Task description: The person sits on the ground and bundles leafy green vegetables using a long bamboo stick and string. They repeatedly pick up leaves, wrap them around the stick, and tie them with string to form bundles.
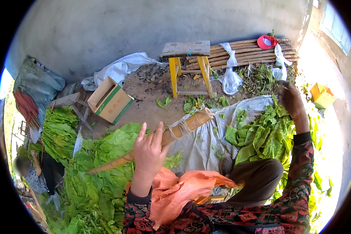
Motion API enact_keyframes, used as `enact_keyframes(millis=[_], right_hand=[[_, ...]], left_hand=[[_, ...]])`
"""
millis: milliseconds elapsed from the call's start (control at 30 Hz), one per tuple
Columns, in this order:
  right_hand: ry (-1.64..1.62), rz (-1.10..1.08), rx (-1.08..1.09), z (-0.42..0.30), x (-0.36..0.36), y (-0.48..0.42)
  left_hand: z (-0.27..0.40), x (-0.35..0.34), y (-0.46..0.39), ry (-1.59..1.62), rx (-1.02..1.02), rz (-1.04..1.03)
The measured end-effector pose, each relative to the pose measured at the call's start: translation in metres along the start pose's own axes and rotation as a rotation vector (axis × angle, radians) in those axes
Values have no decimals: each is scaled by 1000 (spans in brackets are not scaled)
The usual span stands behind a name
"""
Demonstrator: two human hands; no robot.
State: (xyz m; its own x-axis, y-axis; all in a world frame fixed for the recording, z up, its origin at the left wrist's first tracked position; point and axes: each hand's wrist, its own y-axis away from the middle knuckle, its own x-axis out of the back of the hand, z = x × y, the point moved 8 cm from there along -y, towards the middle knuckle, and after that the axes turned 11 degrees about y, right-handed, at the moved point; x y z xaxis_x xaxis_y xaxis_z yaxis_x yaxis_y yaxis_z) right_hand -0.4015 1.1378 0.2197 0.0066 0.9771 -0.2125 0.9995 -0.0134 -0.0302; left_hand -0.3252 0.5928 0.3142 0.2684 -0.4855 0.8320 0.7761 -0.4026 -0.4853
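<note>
A long bamboo pole (pixel 197 120) slants up to the right before me, with pale string (pixel 183 128) wound round it near its upper end. My left hand (pixel 149 146) grips the pole around its middle, the index and middle fingers raised. From the pole's tip the string runs taut to the right, towards my right hand (pixel 292 101), which is raised, blurred and closed on it. Beneath the pole's lower part spreads a heap of large green leaves (pixel 89 181), apparently tobacco. A second leaf pile (pixel 264 131) lies below my right hand. An orange plastic sheet (pixel 178 193) covers my lap.
A wooden stool (pixel 185 49) with yellow legs stands by the wall, beside bundled poles (pixel 242 55) bearing a red cap (pixel 266 42). A cardboard box (pixel 114 102) sits at left. Grey sheeting (pixel 190 155) covers the ground ahead. Another person (pixel 36 178) sits at far left.
</note>
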Motion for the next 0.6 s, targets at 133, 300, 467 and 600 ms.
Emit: enact_keyframes(millis=[133, 300, 467, 600], right_hand=[[-135, -536, -109, 23, -233, -1], [88, -880, -295, 20, -332, 54], [238, -237, -179, -46, -211, 24], [162, 457, 49, -107, 39, -12]], left_hand=[[0, -13, 7, 30, 49, -51], [-2, -13, 11, 41, 6, 0], [11, -27, 21, 99, -42, -17], [30, -36, 47, 183, -70, -73]])
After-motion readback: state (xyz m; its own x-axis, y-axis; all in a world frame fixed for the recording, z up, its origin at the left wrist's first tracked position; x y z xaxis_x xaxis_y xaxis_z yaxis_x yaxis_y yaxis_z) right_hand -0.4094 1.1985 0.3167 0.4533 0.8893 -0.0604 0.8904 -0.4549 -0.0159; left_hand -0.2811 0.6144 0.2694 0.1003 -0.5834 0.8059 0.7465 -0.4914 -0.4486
